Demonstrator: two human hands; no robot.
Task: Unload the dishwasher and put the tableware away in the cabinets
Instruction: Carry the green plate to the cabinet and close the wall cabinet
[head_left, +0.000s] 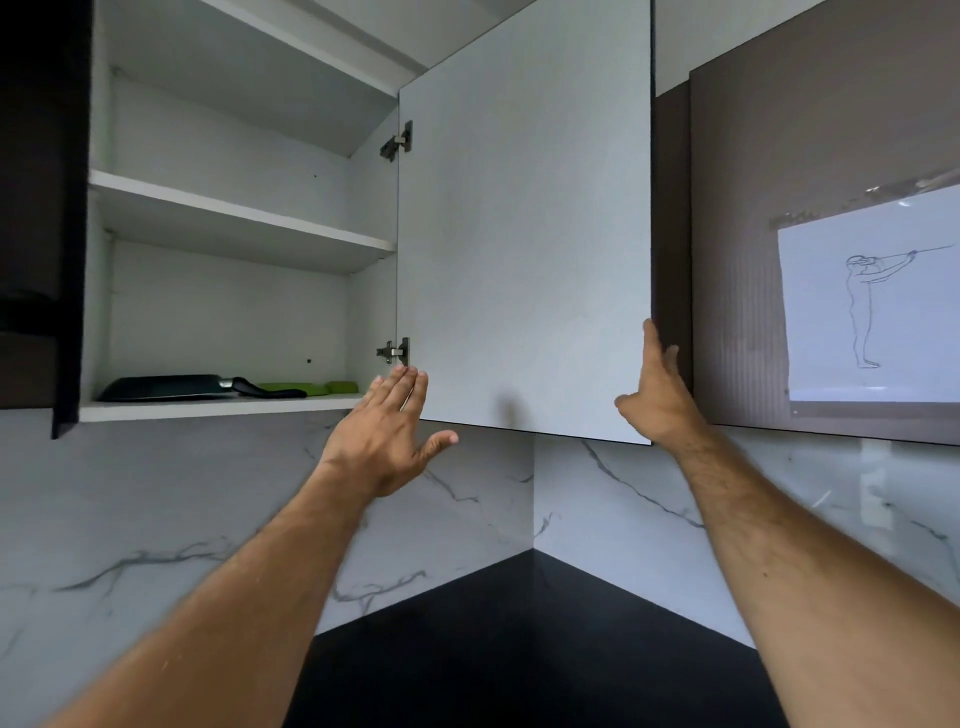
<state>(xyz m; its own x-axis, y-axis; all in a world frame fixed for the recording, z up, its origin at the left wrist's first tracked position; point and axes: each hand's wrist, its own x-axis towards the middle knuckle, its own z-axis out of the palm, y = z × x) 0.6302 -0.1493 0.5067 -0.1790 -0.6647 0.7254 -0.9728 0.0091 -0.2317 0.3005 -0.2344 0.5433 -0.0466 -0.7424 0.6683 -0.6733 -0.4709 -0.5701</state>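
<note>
Fingers (655, 345) of your right hand (657, 387) lay straight on the door (524, 223) edge, holding it open; left hand (387, 431) flat, fingers together, empty. No tableware in view; cabinet (228, 312) held only a pan (171, 387).

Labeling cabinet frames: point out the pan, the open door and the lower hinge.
pan (166, 387), head view, middle of its dark body
open door (524, 234), head view, middle of the white panel
lower hinge (394, 352), head view, metal arm

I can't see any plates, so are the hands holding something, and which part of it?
No tableware is held. The right hand rests straight fingers on the free edge of the open cabinet door, near its lower corner. The left hand is open beside the hinge side, holding nothing.
</note>
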